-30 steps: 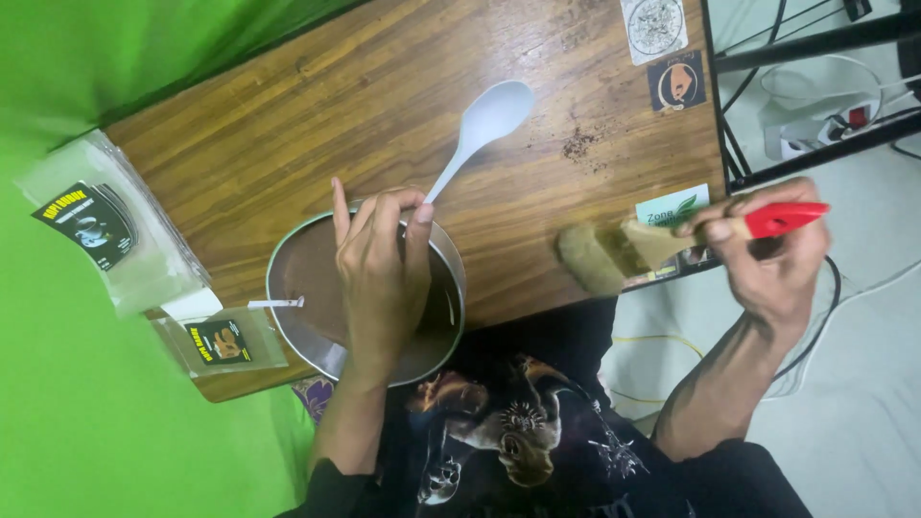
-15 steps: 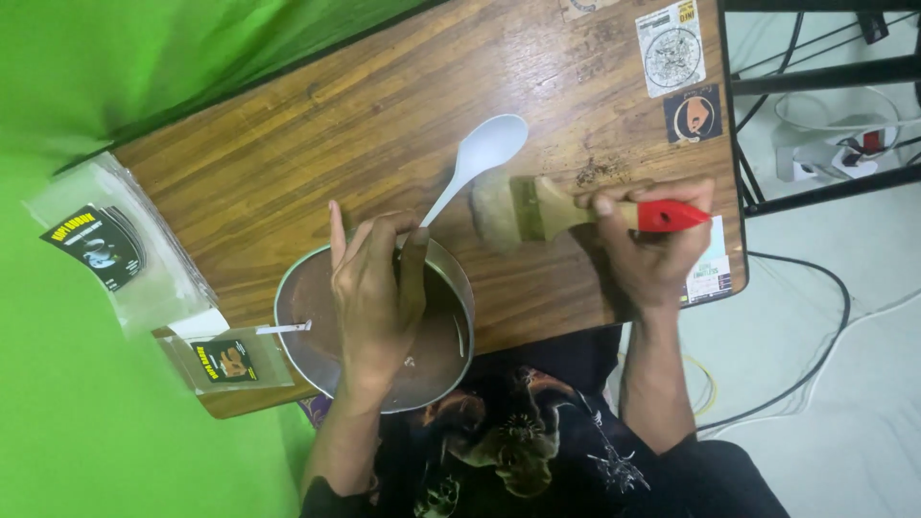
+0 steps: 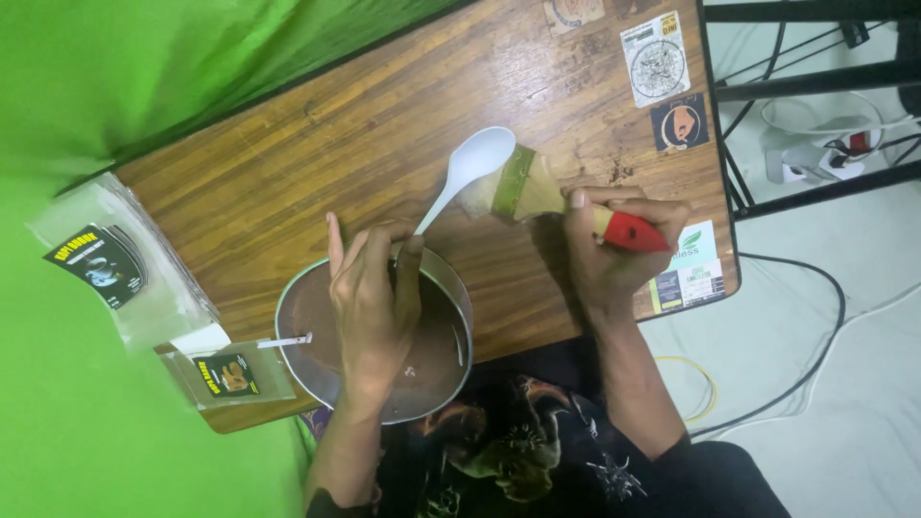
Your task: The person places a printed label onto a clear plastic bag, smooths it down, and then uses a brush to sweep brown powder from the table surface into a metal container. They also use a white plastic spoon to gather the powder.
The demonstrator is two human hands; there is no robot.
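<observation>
- The left hand (image 3: pixel 369 293) lies palm-down over the round metal pan (image 3: pixel 451 369), fingers spread and bent over its far rim; it pinches the handle of the white spoon (image 3: pixel 470 168) at the rim.
- The pan sits at the table's near edge, at about 7 o'clock from the table's middle; its inside looks brown.
- The spoon slants from the pan rim toward 1 o'clock, its bowl resting on the wooden table (image 3: pixel 317 153).
- The right hand (image 3: pixel 614 249) is closed around the red handle of a brush (image 3: pixel 537 192), thumb on top.
- The brush points toward 10 o'clock; its bristles are just beside the spoon's bowl, and I cannot tell if they touch.
- A small clear packet (image 3: pixel 225 374) with a dark label lies at 9 o'clock from the pan, touching its rim.
- A larger clear bag (image 3: pixel 115 264) lies at 10 o'clock from the pan, half off the table onto the green cloth (image 3: pixel 96 86).
- Stickers (image 3: pixel 657 62) sit on the table at 1 o'clock from the brush.
- Cables (image 3: pixel 815 326) run over the pale floor at 3 o'clock.
</observation>
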